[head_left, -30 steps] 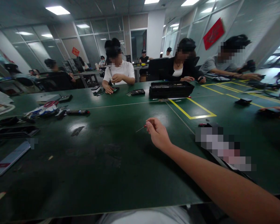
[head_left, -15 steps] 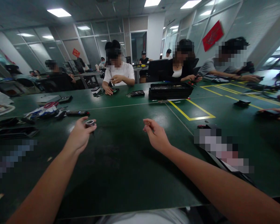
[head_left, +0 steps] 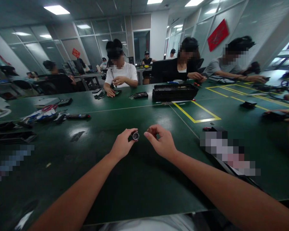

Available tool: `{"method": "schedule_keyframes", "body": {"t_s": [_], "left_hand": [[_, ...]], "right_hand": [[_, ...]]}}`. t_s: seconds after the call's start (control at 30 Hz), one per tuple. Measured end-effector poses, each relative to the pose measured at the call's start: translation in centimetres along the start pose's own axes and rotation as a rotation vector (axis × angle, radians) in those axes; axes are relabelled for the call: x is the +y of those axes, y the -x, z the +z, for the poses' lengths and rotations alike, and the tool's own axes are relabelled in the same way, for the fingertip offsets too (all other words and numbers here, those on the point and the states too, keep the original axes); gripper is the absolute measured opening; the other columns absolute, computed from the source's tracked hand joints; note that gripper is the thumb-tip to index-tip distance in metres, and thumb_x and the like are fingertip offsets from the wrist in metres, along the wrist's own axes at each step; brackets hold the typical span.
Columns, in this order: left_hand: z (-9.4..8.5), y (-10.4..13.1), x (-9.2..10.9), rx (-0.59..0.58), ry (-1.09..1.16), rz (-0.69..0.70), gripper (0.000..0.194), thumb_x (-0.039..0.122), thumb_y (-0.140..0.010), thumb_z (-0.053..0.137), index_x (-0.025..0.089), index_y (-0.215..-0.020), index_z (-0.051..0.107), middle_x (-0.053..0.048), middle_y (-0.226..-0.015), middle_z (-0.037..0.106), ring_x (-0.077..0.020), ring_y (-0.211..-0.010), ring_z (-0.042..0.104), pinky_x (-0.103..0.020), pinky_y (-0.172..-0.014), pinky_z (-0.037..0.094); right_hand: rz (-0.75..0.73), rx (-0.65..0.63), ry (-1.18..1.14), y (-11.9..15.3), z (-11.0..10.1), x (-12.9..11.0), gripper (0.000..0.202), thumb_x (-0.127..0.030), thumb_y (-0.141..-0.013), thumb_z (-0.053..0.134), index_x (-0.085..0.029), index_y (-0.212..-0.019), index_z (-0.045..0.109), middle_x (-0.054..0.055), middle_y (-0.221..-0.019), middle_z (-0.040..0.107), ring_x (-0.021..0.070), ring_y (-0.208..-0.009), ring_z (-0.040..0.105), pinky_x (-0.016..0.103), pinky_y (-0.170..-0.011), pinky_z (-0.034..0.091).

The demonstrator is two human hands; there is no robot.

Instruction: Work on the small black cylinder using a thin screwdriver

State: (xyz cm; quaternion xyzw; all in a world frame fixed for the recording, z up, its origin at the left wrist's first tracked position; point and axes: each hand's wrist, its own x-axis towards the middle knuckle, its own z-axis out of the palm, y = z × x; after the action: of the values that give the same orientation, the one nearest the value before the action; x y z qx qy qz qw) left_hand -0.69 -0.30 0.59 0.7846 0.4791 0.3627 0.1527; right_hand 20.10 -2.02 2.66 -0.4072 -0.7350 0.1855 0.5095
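Observation:
My left hand (head_left: 122,144) is closed around a small round cylinder with a silver rim (head_left: 135,136). The cylinder's ringed end with a dark centre faces me, and the fingers cover its sides. Just to the right, my right hand (head_left: 162,141) pinches thumb and fingers around something tiny that I cannot make out. A small gap separates the cylinder from the right fingertips. Both hands are held above the green table (head_left: 132,186).
A black box (head_left: 174,93) stands across the table. Tools and gloves (head_left: 47,114) lie to the left beside a black pen-like tool (head_left: 77,116). Black open trays (head_left: 12,137) sit at the far left. Yellow tape (head_left: 207,121) marks the right side. Several people work opposite.
My left hand has swung right with the cylinder, from well apart to close beside the right hand. The cylinder's open end now tilts toward me. My right hand has barely moved.

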Motion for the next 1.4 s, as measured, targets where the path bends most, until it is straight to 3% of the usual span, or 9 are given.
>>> {"method": "schedule_keyframes", "body": {"t_s": [0.1,0.27,0.4,0.5,0.83,1.07,1.13,1.23,1.4], "left_hand": [[-0.2,0.3,-0.7,0.027,0.008,-0.006,0.034,0.014,-0.084,0.070,0.022,-0.117,0.069,-0.006,-0.126,0.067,-0.0235,-0.120,0.061,-0.044,-0.110,0.045],[-0.4,0.5,-1.1,0.051,0.027,-0.063,0.038,0.018,-0.085,0.071,0.024,-0.123,0.067,-0.005,-0.126,0.068,-0.0235,-0.119,0.062,-0.044,-0.109,0.045],[-0.4,0.6,-0.8,0.041,0.038,-0.117,0.045,0.019,-0.082,0.074,0.023,-0.126,0.064,-0.006,-0.126,0.068,-0.0241,-0.118,0.062,-0.043,-0.107,0.046],[-0.5,0.6,-0.6,0.040,0.034,-0.120,0.038,0.018,-0.082,0.074,0.022,-0.119,0.068,-0.006,-0.121,0.069,-0.0243,-0.114,0.063,-0.043,-0.105,0.047],[-0.4,0.6,-1.3,0.041,0.077,-0.122,0.041,0.025,-0.086,0.072,0.028,-0.127,0.066,-0.003,-0.129,0.067,-0.0238,-0.123,0.060,-0.046,-0.113,0.040],[-0.5,0.6,-1.4,0.063,0.074,-0.135,0.042,0.027,-0.085,0.073,0.028,-0.127,0.066,-0.003,-0.129,0.067,-0.0235,-0.121,0.060,-0.044,-0.109,0.044],[-0.6,0.6,-1.4,0.059,0.063,-0.132,0.043,0.026,-0.085,0.073,0.028,-0.127,0.066,-0.004,-0.128,0.067,-0.0238,-0.120,0.061,-0.044,-0.109,0.044],[-0.5,0.7,-1.4,0.047,0.046,-0.104,0.042,0.026,-0.085,0.072,0.028,-0.127,0.066,-0.004,-0.127,0.068,-0.0238,-0.119,0.061,-0.045,-0.108,0.044],[-0.4,0.8,-1.4,0.038,0.035,-0.082,0.043,0.026,-0.086,0.072,0.029,-0.128,0.066,-0.004,-0.126,0.068,-0.0236,-0.118,0.061,-0.045,-0.107,0.045]], "right_hand": [[-0.042,0.046,-0.126,0.3,0.1,0.3,0.015,-0.032,-0.097,0.056,-0.022,-0.106,0.062,0.002,-0.086,0.071,0.0175,-0.077,0.068,0.032,-0.073,0.053],[-0.029,0.052,-0.167,0.5,0.3,0.6,0.020,-0.030,-0.098,0.055,-0.023,-0.116,0.060,0.005,-0.099,0.075,0.0190,-0.088,0.072,0.035,-0.082,0.055],[-0.021,0.023,-0.114,0.4,0.3,0.8,0.021,-0.030,-0.098,0.055,-0.022,-0.116,0.060,0.005,-0.099,0.075,0.0193,-0.089,0.072,0.035,-0.081,0.055],[-0.024,0.008,-0.067,0.2,0.2,0.8,0.020,-0.029,-0.098,0.054,-0.021,-0.115,0.060,0.005,-0.098,0.075,0.0193,-0.088,0.071,0.034,-0.080,0.054],[-0.033,0.088,0.033,-0.1,0.2,0.2,0.016,-0.032,-0.096,0.057,-0.021,-0.106,0.064,0.005,-0.093,0.075,0.0199,-0.084,0.071,0.034,-0.078,0.054],[0.015,0.129,0.081,-0.3,0.0,0.3,0.020,-0.036,-0.095,0.058,-0.019,-0.103,0.067,0.006,-0.091,0.075,0.0192,-0.080,0.070,0.032,-0.074,0.054],[0.014,0.113,0.101,-0.3,-0.1,0.2,0.020,-0.037,-0.095,0.058,-0.019,-0.099,0.068,0.004,-0.087,0.074,0.0175,-0.076,0.068,0.029,-0.069,0.052],[0.014,0.078,0.164,-0.3,-0.2,0.1,0.030,-0.043,-0.093,0.062,-0.019,-0.077,0.066,-0.001,-0.064,0.065,0.0127,-0.056,0.058,0.025,-0.054,0.042],[-0.029,0.062,0.225,-0.1,-0.2,-0.1,0.055,-0.050,-0.093,0.059,-0.020,-0.049,0.048,-0.005,-0.043,0.043,0.0077,-0.040,0.038,0.025,-0.045,0.028]]}}
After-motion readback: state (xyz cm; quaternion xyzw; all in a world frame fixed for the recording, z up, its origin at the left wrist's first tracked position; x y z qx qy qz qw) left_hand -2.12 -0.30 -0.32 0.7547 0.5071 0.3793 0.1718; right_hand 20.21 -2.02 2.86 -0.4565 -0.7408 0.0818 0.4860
